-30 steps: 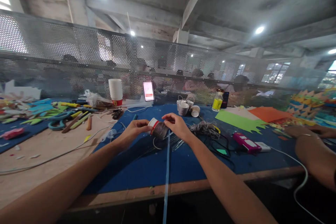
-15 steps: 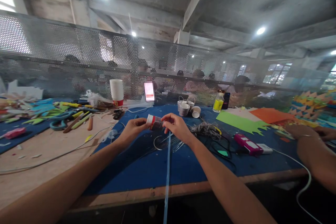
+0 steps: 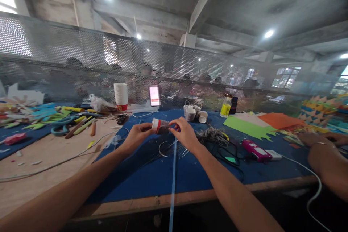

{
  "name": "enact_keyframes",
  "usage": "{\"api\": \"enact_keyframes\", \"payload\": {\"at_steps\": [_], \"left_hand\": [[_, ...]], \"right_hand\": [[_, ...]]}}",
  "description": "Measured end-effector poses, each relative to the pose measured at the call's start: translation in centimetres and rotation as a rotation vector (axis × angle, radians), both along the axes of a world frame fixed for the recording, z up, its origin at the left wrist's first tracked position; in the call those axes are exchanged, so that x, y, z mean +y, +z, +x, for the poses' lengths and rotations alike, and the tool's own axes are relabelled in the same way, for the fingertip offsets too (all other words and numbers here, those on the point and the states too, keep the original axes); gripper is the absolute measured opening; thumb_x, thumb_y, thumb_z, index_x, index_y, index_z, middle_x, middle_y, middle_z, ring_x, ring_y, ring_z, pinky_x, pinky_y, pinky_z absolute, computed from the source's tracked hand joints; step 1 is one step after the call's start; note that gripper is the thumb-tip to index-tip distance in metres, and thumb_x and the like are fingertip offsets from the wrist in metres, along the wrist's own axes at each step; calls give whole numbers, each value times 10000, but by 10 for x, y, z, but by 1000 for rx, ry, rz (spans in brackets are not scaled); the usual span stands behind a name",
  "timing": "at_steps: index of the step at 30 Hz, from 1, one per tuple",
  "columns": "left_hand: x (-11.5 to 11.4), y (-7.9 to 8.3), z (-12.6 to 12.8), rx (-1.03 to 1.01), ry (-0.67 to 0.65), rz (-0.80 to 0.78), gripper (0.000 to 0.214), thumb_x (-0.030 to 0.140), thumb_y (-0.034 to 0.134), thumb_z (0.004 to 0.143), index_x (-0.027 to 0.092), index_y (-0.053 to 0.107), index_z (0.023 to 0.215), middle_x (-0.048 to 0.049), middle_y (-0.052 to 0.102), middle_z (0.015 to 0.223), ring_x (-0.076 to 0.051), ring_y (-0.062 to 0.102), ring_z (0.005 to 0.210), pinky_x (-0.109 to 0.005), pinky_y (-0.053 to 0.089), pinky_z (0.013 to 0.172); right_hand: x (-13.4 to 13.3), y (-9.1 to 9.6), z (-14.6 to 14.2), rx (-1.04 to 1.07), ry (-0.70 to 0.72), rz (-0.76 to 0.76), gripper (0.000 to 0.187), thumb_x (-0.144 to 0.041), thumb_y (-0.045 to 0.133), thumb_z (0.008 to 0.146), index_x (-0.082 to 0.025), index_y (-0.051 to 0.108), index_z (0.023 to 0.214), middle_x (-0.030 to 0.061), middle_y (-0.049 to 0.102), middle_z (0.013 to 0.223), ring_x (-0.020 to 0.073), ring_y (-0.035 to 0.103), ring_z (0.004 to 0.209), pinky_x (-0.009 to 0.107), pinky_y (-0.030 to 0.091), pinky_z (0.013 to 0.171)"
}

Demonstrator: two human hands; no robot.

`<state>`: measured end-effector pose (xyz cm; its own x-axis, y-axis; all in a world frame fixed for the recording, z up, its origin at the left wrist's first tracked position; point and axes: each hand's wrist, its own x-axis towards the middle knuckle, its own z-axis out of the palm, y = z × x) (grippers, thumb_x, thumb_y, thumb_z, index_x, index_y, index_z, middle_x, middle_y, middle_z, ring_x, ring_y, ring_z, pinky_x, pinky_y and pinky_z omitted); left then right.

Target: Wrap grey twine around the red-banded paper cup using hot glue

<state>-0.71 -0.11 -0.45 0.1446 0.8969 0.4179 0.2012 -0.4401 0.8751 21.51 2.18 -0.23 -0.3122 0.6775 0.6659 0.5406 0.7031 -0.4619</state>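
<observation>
A small paper cup (image 3: 157, 124), white at the rim with a red band, lies tilted sideways above the blue mat (image 3: 146, 179). Grey material, apparently cord, covers its narrow end. My left hand (image 3: 138, 136) grips the rim end between thumb and fingers. At the narrow end, my right hand (image 3: 183, 133) is closed in a pinch against the grey part; whatever sits between its fingertips is too small to make out. Right of that hand lies a tangle of grey cord (image 3: 213, 135). Behind it stand several paper cups (image 3: 191, 113), some wrapped in grey.
A stack of paper cups (image 3: 121, 94), a lit phone (image 3: 154, 96) and a yellow glue bottle (image 3: 226, 106) stand at the back. Scissors (image 3: 61, 126) lie left. A magenta device (image 3: 255, 150) lies right, near another person's arm (image 3: 324, 163). A light blue strip (image 3: 174, 170) crosses the front edge.
My right hand's fingers have shifted slightly at the cup's narrow end and curled in more. The cup has turned a little. My left hand keeps its grip.
</observation>
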Motion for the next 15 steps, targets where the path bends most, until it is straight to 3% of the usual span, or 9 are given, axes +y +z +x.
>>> {"api": "enact_keyframes", "payload": {"at_steps": [4, 7, 9, 13, 15], "left_hand": [[0, 1, -1, -16, 38, -4, 302, 398, 684, 766, 150, 759, 921, -51, 756, 892, -249, 651, 885, -320, 455, 842], [2, 0, -3, -21, 69, -2, 315, 408, 669, 775, 137, 753, 912, -61, 755, 886, -251, 653, 878, -326, 454, 838], [4, -1, -5, -23, 94, 5, 319, 415, 675, 771, 134, 750, 902, -65, 753, 887, -248, 651, 876, -323, 450, 831], [6, -2, -5, -30, 84, 0, 322, 422, 683, 770, 140, 744, 914, -61, 751, 885, -240, 650, 862, -314, 448, 810], [6, -2, -3, -24, 54, 0, 323, 423, 687, 770, 146, 747, 924, -61, 753, 898, -242, 650, 883, -317, 447, 829]], "right_hand": [[-5, 3, -2, 31, 96, -21, 132, -318, 642, 852, -194, 682, 876, -1, 523, 828, 99, 520, 691, 230, 431, 689], [-7, 6, -2, 52, 153, -60, 288, -388, 550, 915, -182, 689, 769, 1, 521, 796, 94, 514, 677, 230, 412, 665], [-6, 8, 0, 67, 102, -62, 374, -398, 488, 946, -178, 679, 713, 5, 517, 782, 95, 507, 667, 238, 409, 670], [-1, 7, 4, 84, 5, -6, 154, -300, 586, 888, -212, 674, 978, 18, 531, 897, 112, 526, 733, 249, 451, 734], [-1, 6, 4, 41, 59, 20, 276, -227, 632, 844, -252, 630, 1119, 22, 517, 977, 113, 539, 785, 248, 467, 770]]}}
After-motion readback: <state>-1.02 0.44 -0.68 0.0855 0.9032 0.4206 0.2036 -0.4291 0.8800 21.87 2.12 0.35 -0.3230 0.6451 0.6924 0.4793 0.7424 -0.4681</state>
